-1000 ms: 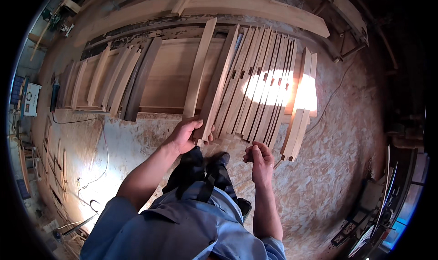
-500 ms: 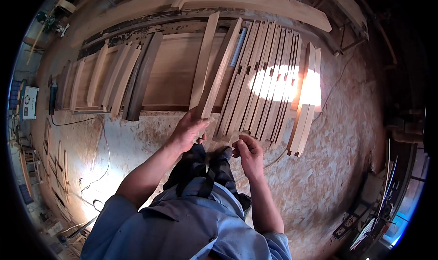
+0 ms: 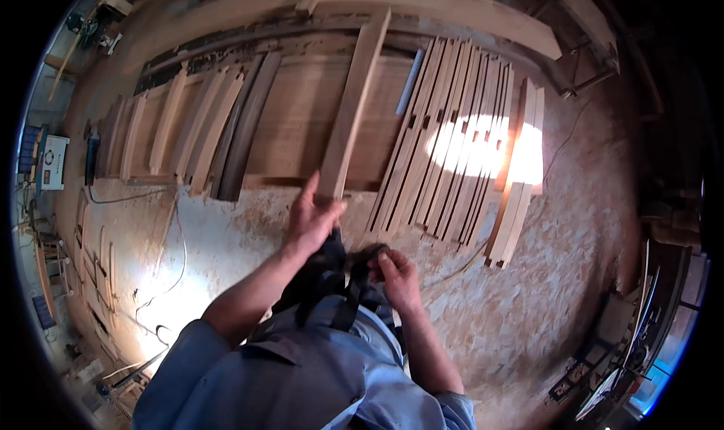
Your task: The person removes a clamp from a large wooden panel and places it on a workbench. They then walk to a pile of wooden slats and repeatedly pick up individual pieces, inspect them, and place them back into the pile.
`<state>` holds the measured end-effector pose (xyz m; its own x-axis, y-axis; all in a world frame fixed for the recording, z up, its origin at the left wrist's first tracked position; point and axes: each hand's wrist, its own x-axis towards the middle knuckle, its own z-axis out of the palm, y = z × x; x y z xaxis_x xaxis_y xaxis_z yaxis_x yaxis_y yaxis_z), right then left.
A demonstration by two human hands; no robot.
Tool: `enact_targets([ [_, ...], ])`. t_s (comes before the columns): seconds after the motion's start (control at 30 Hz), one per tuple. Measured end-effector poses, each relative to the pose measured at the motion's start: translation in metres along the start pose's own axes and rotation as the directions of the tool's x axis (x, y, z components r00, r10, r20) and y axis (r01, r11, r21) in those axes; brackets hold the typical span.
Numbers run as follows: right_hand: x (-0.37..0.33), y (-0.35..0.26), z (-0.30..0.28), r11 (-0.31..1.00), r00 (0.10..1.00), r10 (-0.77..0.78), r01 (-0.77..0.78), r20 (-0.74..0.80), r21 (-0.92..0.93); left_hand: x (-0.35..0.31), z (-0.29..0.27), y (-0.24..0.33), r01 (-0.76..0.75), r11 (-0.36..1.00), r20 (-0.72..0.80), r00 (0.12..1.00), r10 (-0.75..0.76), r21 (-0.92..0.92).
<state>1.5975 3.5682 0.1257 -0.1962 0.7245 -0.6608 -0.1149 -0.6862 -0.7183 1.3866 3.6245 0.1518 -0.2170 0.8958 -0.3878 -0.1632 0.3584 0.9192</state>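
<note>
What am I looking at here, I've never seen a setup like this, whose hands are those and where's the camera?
There's no robot here, just a person's two bare hands. The view comes from the left of two fisheye cameras worn on their head, looking down, so straight edges bend near the rim. The left hand grips the near end of a long wooden board. The right hand has its fingers curled in; I can't tell whether it holds anything. On the wide wooden surface, notched wooden strips lie side by side to the right, and more wooden pieces lie to the left.
</note>
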Motion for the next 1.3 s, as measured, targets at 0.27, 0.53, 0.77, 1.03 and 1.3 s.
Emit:
enact_targets([
  [0.27,0.011,0.006,0.006,0.988,0.994,0.103,-0.105,0.025,0.114,0.021,-0.070,-0.008,0.064,0.934,-0.022,0.997,-0.077,-0.351],
  [0.53,0.018,0.010,0.016,0.982,0.991,0.128,-0.132,0.040,0.136,0.022,-0.093,-0.027,0.364,0.620,0.323,0.929,-0.183,-0.695],
  [0.77,0.023,0.013,0.018,0.949,0.989,0.131,-0.146,0.074,0.279,0.026,-0.103,-0.025,0.412,0.589,0.407,0.901,-0.151,-0.695],
  [1.03,0.031,0.016,0.024,0.726,0.973,0.078,-0.205,0.218,0.656,0.024,-0.076,-0.021,0.033,0.982,-0.223,0.975,0.010,0.185],
  [1.3,0.038,0.022,0.032,0.520,0.940,-0.035,-0.274,0.340,0.809,0.024,-0.063,-0.030,0.014,0.583,-0.212,0.938,0.273,0.812],
])
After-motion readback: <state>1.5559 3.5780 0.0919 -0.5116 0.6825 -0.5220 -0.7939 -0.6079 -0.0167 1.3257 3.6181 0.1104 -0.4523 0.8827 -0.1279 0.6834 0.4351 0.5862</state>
